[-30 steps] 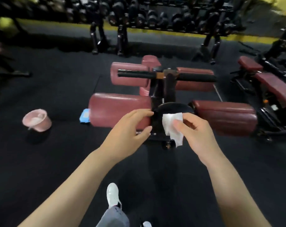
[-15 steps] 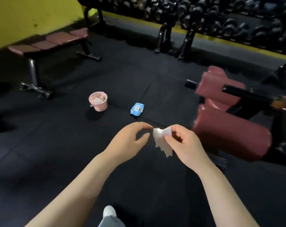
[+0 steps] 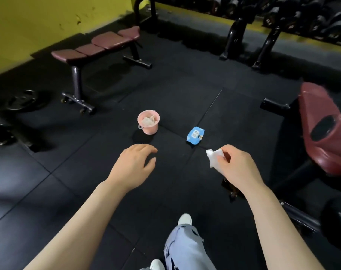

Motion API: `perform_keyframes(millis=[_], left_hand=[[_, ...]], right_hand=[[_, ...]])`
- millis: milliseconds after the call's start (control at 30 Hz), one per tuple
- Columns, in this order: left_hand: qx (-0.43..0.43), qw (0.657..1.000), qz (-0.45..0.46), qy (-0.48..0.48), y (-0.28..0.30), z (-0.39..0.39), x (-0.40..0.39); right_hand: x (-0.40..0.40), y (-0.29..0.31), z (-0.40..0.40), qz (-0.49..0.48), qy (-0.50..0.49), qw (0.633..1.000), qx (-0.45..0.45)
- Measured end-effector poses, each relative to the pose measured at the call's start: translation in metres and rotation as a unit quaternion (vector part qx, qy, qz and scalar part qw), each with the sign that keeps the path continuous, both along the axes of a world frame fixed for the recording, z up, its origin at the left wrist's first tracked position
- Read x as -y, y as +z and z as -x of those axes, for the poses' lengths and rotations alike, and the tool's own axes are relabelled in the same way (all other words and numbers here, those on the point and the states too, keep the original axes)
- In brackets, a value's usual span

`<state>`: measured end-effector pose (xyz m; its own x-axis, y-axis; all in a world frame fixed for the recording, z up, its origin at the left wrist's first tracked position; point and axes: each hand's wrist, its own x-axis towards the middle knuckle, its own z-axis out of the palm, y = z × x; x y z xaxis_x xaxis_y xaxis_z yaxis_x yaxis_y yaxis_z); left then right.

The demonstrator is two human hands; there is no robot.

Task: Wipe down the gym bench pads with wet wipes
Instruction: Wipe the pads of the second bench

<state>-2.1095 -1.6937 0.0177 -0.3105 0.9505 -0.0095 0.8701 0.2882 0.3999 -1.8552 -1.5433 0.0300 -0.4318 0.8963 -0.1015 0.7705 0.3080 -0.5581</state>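
White wipe [image 3: 214, 158] sits pinched between thumb and fingers of my right hand [image 3: 234, 164], held above the black floor mat [image 3: 87, 191]. My left hand [image 3: 133, 165] hovers empty, fingers loosely spread. Farther off stand a pink bucket [image 3: 148, 121] and a blue wipes pack [image 3: 195, 134]; red bench pads [image 3: 325, 129] lie right.

Yellow wall [image 3: 29, 22], dumbbell rack [image 3: 282, 14], weight plate [image 3: 23, 102] — perhaps, black floor [image 3: 175, 80]
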Motion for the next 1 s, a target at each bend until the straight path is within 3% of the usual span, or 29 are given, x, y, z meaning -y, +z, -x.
perform_keyframes(millis=[100,200,400,667,833,1000], left_hand=[[-0.019,0.999,0.033,-0.008,-0.011,0.026,-0.047],[-0.050,0.997,0.042,-0.027,-0.016,0.045,-0.104],[-0.104,0.992,0.042,-0.065,-0.008,0.070,-0.231],[-0.097,0.971,0.026,-0.215,-0.003,0.050,-0.409],[-0.082,0.936,-0.002,-0.342,-0.008,0.007,-0.517],[-0.087,0.869,-0.004,-0.487,-0.008,-0.038,-0.605]], right_hand=[[-0.052,-0.006,0.027,-0.073,0.016,0.992,0.102],[-0.110,-0.008,0.049,-0.105,0.019,0.984,0.140],[-0.209,-0.001,0.075,-0.086,0.028,0.986,0.142],[-0.294,-0.004,0.041,-0.025,-0.091,0.992,0.078],[-0.333,-0.006,0.005,0.000,-0.233,0.972,0.011],[-0.359,-0.002,-0.007,-0.039,-0.334,0.941,0.030]])
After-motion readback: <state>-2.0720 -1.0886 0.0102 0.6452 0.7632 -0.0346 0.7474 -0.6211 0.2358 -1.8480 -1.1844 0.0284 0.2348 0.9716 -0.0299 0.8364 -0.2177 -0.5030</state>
